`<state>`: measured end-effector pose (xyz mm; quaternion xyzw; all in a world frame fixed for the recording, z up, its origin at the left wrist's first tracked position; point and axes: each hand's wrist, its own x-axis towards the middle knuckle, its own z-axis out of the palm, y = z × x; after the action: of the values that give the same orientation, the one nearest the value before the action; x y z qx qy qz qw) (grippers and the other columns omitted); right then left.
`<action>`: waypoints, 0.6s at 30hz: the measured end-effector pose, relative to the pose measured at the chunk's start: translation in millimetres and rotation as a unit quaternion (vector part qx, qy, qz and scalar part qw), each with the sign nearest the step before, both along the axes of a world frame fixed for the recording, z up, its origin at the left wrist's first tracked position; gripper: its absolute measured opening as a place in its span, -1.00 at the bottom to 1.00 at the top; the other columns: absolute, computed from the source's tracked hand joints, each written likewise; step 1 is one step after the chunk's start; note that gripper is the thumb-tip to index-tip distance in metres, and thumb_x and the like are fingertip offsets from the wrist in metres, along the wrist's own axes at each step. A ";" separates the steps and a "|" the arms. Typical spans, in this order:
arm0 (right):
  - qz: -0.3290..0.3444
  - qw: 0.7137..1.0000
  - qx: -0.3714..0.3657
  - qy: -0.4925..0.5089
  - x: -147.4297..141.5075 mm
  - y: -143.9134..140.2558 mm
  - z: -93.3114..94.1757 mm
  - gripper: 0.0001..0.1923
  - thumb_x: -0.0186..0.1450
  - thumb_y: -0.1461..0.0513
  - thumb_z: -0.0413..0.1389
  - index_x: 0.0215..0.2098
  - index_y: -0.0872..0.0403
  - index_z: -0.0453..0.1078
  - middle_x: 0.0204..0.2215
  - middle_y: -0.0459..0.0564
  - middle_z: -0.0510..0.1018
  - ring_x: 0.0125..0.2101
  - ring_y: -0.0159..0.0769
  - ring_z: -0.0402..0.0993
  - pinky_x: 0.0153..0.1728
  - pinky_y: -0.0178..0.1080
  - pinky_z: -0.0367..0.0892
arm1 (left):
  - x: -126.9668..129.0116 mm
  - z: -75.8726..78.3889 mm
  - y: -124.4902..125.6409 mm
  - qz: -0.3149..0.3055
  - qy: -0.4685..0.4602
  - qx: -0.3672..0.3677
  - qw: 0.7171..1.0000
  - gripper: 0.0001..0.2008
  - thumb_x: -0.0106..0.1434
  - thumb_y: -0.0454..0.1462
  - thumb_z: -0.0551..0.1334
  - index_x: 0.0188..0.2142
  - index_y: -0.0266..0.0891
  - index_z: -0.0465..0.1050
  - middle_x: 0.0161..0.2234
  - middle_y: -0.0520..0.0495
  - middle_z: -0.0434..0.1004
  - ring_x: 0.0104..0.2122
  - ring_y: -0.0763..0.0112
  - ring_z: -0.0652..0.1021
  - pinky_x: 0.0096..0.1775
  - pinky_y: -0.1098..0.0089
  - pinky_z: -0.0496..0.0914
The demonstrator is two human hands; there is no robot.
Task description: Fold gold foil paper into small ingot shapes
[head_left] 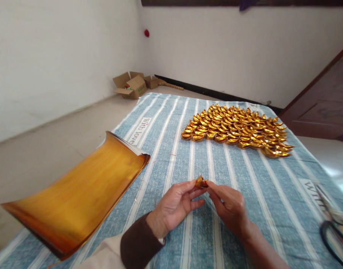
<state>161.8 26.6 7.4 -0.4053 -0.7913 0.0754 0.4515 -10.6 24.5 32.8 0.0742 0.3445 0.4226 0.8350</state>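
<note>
A small folded gold paper ingot [200, 182] is pinched between my two hands, a little above the striped cloth. My left hand [178, 203] grips its left end with thumb and forefinger, the other fingers curled loosely below. On the right end, my right hand [229, 205] has its thumb and fingertips closed. Part of the ingot is hidden by my fingertips. Beyond my hands, several rows of finished gold paper ingots [235, 129] stand packed together. To the left lies a stack of gold foil paper sheets [79, 186], slightly curled.
A blue and white striped cloth [163, 164] covers the table. Black-handled scissors [335, 228] lie at the right edge. An open cardboard box [133, 87] sits on the floor past the far left corner. White walls and a dark red door [323, 101] surround the table.
</note>
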 end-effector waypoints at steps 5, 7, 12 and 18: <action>0.003 0.998 -0.031 0.061 -8.2 -6.1 6.5 -0.76 0.31 0.26 0.09 -0.06 0.13 0.45 -0.53 -0.07 0.58 -0.58 -0.38 0.49 -0.53 -0.33 0.41 | 2.8 -1.5 -2.3 0.000 0.002 0.063 0.998 -0.76 0.09 -0.35 0.39 -0.22 -0.42 0.57 -0.12 -0.26 0.56 -0.15 0.30 0.53 -0.10 0.37 0.38; 0.003 0.995 -0.057 0.081 -11.1 -8.5 10.7 -0.74 0.31 0.22 0.10 -0.06 0.14 0.45 -0.61 -0.13 0.54 -0.66 -0.42 0.42 -0.58 -0.35 0.39 | 5.0 -1.6 -3.0 0.001 0.009 0.079 0.997 -0.76 0.08 -0.34 0.40 -0.23 -0.41 0.58 -0.12 -0.25 0.56 -0.15 0.31 0.52 -0.10 0.39 0.37; -0.037 0.985 -0.109 0.129 -16.4 -13.5 17.1 -0.77 0.32 0.16 0.10 -0.16 0.10 0.50 -0.57 -0.12 0.58 -0.67 -0.44 0.43 -0.62 -0.40 0.37 | 10.8 0.6 -4.2 0.009 0.039 0.103 0.994 -0.78 0.05 -0.36 0.42 -0.25 -0.38 0.60 -0.15 -0.21 0.57 -0.18 0.34 0.53 -0.08 0.40 0.35; -0.035 0.979 -0.144 0.140 -17.4 -16.5 15.3 -0.78 0.31 0.21 0.09 -0.16 0.09 0.52 -0.50 -0.07 0.62 -0.63 -0.42 0.47 -0.60 -0.40 0.40 | 9.8 -2.6 -3.4 0.000 0.025 0.096 0.995 -0.77 0.01 -0.40 0.42 -0.28 -0.38 0.59 -0.24 -0.16 0.56 -0.23 0.38 0.52 -0.08 0.41 0.34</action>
<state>144.4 10.0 22.7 -0.4788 -0.6862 0.2286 0.4976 -0.9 21.1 30.1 0.1640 0.3229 0.4518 0.8153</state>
